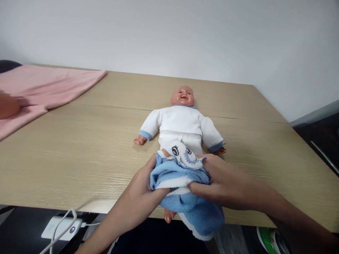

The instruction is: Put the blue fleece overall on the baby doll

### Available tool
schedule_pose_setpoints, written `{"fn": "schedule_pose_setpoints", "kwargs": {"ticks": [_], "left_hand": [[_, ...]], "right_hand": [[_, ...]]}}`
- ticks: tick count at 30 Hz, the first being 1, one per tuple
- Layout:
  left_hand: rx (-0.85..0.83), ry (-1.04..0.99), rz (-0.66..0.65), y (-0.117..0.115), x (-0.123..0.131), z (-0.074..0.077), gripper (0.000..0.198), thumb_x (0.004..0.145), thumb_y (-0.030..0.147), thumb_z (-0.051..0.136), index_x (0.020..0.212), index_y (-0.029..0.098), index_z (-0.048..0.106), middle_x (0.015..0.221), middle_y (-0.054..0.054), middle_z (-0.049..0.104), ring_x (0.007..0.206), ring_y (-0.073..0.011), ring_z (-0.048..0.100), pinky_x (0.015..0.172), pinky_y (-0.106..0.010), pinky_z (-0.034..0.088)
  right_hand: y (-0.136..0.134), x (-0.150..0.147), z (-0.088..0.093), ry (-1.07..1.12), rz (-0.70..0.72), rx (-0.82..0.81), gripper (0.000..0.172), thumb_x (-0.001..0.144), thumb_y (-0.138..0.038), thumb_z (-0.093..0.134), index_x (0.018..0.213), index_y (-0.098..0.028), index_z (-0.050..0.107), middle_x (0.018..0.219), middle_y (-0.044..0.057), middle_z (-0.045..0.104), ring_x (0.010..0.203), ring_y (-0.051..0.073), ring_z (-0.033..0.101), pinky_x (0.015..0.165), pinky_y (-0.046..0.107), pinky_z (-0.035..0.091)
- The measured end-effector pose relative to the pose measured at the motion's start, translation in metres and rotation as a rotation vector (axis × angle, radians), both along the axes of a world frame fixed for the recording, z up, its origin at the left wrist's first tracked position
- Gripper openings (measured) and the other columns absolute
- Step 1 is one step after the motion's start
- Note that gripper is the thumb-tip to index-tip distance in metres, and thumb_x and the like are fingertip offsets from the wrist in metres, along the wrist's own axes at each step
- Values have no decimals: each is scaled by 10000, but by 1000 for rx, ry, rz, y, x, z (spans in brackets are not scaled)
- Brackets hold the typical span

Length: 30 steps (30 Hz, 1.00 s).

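The surface [79, 148] is a wide table of light wood grain, with a thin seam that runs across it, and it stands against a plain white wall [185, 35]. A baby doll [182, 121] lies on its back near the middle of the surface, head toward the wall, in a white top with blue cuffs. The left hand [144, 190] and the right hand [217, 180] are both closed on a blue fleece garment [182, 176], one at each side. The garment is bunched over the lower body of the doll at the near edge of the surface. It has white trim and a white patch with stitched eyes. The legs of the doll are hidden under the garment; only one bare foot [168, 216] comes out below the edge. A pink cloth [53, 83] is spread at the far left corner, and a blurred hand of another person [7, 105], cut by the frame, rests on it. Under the surface a white device [62, 227] with a cable [59, 234] lies on a dark floor. A green object [267, 240] at the bottom right is too much cut off to name. Dark furniture [317, 134] stands at the right.
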<state>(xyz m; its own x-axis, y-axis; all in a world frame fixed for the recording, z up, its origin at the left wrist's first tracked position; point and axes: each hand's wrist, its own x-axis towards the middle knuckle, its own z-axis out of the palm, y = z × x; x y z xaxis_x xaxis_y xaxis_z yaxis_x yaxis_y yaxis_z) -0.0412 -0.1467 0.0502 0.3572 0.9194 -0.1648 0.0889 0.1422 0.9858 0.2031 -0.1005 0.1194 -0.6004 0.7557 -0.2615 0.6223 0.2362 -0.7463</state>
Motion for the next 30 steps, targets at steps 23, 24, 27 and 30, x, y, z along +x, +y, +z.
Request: {"fn": "schedule_pose_setpoints", "kwargs": {"ticks": [23,24,27,30], "left_hand": [[39,44,147,26,12,-34,295,974,189,656,1258,264,626,1212,16,755,1037,-194,691,966,-320,532],[26,64,147,23,11,-33,294,959,174,659,1233,267,608,1174,25,751,1013,-195,687,960,-324,527],[-15,179,99,8,6,-28,300,935,178,689,1187,273,556,1070,40,741,962,-216,683,945,-349,514],[-51,271,-1,-10,4,-24,282,961,233,708,1200,276,565,1070,24,755,964,-241,690,969,-384,513]], "right_hand": [[12,-6,-44,-139,-24,167,476,975,-288,687,610,-229,388,564,-51,448,540,119,365,601,352,225],[11,-6,-40,-134,-5,107,465,979,-296,683,620,-225,397,570,-51,474,538,117,391,588,341,247],[-2,-5,-31,-204,19,0,376,1000,-338,684,680,-222,526,677,-14,637,604,146,509,598,337,308],[-20,-2,-30,-255,30,53,306,1003,-366,710,750,-213,632,790,36,735,691,186,591,651,352,336]]}}
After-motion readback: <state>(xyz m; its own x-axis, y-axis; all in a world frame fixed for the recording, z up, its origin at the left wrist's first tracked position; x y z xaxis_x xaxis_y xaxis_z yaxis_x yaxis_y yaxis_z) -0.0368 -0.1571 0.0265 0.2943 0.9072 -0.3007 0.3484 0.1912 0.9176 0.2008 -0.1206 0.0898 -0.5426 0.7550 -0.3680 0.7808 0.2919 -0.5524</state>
